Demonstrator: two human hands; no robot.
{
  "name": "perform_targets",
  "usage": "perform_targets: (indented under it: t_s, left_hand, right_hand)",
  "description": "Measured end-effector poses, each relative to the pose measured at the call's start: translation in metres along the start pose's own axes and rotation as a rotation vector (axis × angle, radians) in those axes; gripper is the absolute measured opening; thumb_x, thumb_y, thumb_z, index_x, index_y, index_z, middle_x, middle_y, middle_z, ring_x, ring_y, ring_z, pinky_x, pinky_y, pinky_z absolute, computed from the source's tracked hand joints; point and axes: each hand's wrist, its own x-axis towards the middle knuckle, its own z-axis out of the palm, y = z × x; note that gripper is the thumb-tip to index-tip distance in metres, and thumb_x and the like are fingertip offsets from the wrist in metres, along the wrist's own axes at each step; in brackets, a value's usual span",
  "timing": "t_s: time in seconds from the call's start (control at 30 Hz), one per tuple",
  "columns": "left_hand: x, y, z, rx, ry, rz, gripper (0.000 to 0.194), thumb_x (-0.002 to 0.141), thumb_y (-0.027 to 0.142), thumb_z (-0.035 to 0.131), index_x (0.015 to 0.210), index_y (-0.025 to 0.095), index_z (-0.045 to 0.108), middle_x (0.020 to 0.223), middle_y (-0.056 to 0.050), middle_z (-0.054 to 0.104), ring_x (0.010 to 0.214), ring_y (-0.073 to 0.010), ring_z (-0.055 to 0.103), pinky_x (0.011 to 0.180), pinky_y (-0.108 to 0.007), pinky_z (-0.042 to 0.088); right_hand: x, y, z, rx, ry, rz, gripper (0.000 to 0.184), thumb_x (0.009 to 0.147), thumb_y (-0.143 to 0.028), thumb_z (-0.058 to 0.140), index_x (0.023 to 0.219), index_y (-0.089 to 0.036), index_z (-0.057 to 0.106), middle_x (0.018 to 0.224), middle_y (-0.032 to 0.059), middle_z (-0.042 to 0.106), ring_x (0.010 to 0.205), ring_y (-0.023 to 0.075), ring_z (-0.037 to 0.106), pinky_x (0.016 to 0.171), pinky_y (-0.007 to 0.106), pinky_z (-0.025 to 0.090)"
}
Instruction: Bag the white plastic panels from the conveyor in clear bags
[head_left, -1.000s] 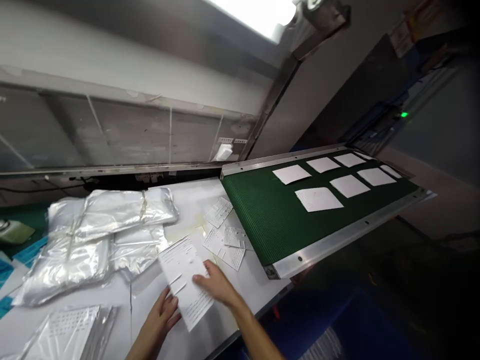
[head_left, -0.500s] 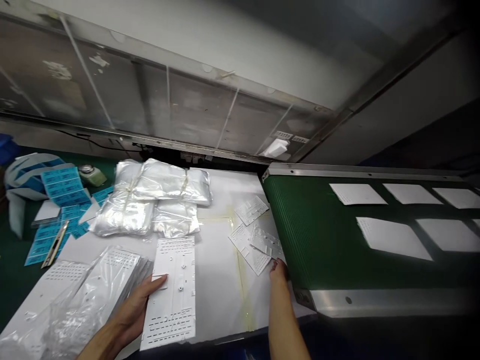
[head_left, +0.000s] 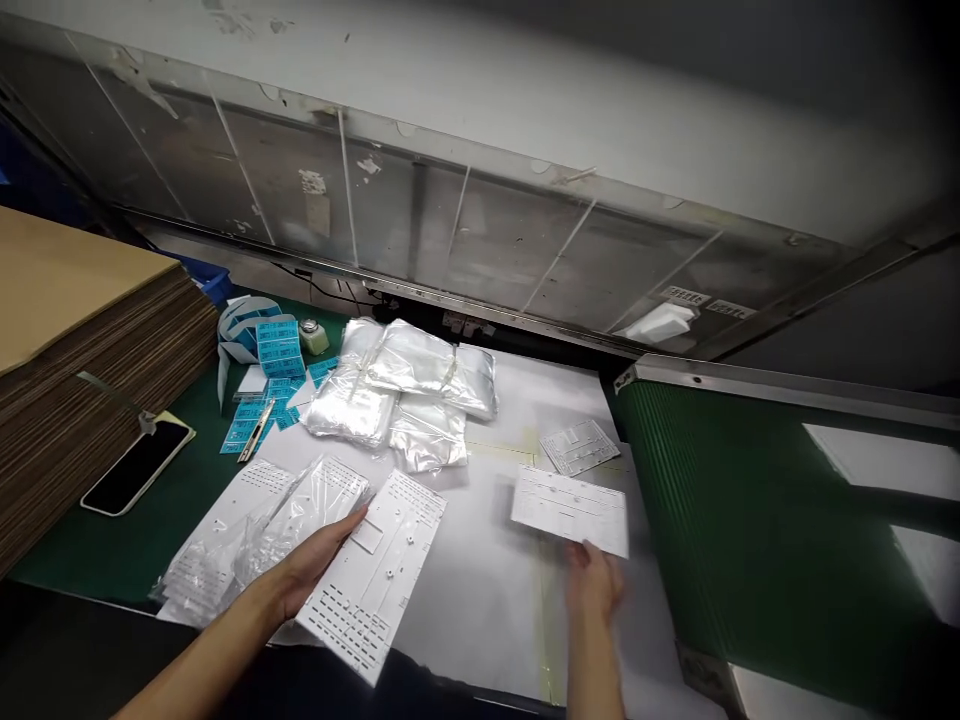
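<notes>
My left hand is closed on a white plastic panel with rows of slots and small round posts, thumb on its face. It is tilted above the front edge of the table, and whether more than one panel is in the grip I cannot tell. My right hand pinches another white slotted panel by its near edge, lifted over the white-covered tabletop; the hand is slightly blurred. Just behind that one, a further white panel lies flat. Beside my left hand, bagged white panels lie in clear plastic.
Bundles of clear plastic bags lie at the back. To the left are blue label sheets, a utility knife, a small jar, a phone and stacked cardboard. A green conveyor carries flat white pieces at right.
My right hand has picked up panel material from beside the conveyor and moved it left, leaving one panel lying there. My left hand's panel has tilted. The view has turned left.
</notes>
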Motion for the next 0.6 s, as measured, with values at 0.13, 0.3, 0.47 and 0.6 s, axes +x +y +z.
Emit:
perform_targets:
  t_s: [0.13,0.3,0.47,0.6]
  left_hand:
    - [-0.005,-0.002,-0.016,0.094,0.077,0.034,0.064,0.078,0.059,0.052,0.115,0.008,0.056,0.101,-0.018,0.068,0.094,-0.0343,0.064,0.086,-0.045,0.049]
    - [0.001,-0.014,-0.01,0.421,0.602,0.488,0.065,0.075,0.058,0.058,0.125,0.018,0.048,0.134,-0.012,0.05,0.127,-0.0299,0.041,0.104,-0.042,0.035]
    - [0.011,-0.031,0.018,0.594,0.502,0.667,0.054,0.082,0.053,0.051,0.127,0.022,0.046,0.134,-0.008,0.051,0.127,-0.0277,0.04,0.104,-0.039,0.035]
    - [0.005,-0.034,0.022,0.309,0.296,0.47,0.054,0.082,0.05,0.052,0.128,0.021,0.045,0.113,-0.011,0.065,0.105,-0.0287,0.059,0.089,-0.042,0.046]
  right_hand:
    - [-0.072,-0.011,0.027,-0.064,-0.272,-0.082,0.023,0.074,-0.031,0.063,0.093,-0.02,0.058,0.089,-0.0019,0.064,0.074,0.0136,0.061,0.065,0.027,0.053]
    - [-0.133,-0.067,0.058,-0.398,-0.607,-0.221,0.018,0.076,-0.03,0.056,0.09,-0.021,0.063,0.07,-0.0031,0.063,0.061,0.0136,0.058,0.049,0.022,0.046]
    - [-0.171,-0.107,0.083,-0.638,-0.659,-0.438,0.014,0.075,-0.019,0.053,0.079,-0.022,0.066,0.054,-0.0051,0.055,0.046,0.0103,0.046,0.045,0.022,0.035]
    - [-0.198,-0.128,0.078,-0.738,-0.717,-0.849,0.024,0.086,-0.02,0.046,0.105,-0.023,0.061,0.079,0.0004,0.067,0.062,0.0134,0.061,0.053,0.023,0.048]
